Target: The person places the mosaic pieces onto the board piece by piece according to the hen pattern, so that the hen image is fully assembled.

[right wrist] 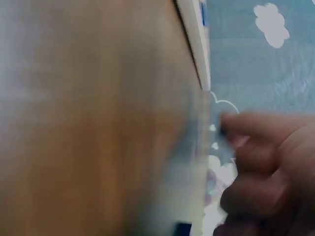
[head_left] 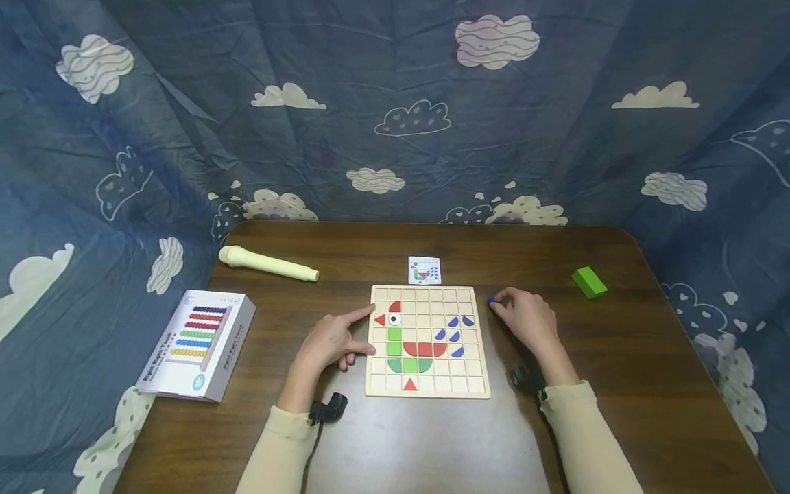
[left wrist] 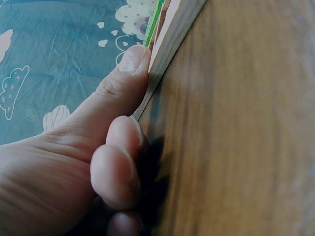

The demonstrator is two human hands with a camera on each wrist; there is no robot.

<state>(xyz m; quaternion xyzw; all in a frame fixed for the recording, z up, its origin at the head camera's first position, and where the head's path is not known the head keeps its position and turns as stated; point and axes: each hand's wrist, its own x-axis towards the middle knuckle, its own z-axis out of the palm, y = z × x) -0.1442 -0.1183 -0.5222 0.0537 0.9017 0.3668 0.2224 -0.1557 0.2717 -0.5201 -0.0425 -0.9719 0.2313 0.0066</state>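
A square wooden grid board (head_left: 378,377) lies on the table with flat coloured pieces in a bird shape. My left hand (head_left: 330,341) touches its left edge with outstretched index finger and thumb; the other fingers are bent under. In the left wrist view, the thumb (left wrist: 133,64) presses against the board's side. Just off the board's upper right corner, my right hand (head_left: 527,315) pinches a small blue piece (head_left: 491,300) between thumb and index finger. Several blue leaf-shaped pieces (head_left: 457,353) lie on the board's right part. The right wrist view is blurred.
A small picture card (head_left: 424,270) showing a similar bird lies behind the board. Far left are a cream toy microphone (head_left: 268,263) and a white abacus box (head_left: 196,343). A green block (head_left: 589,282) is at the right. A cloud-patterned curtain (head_left: 345,151) surrounds the table.
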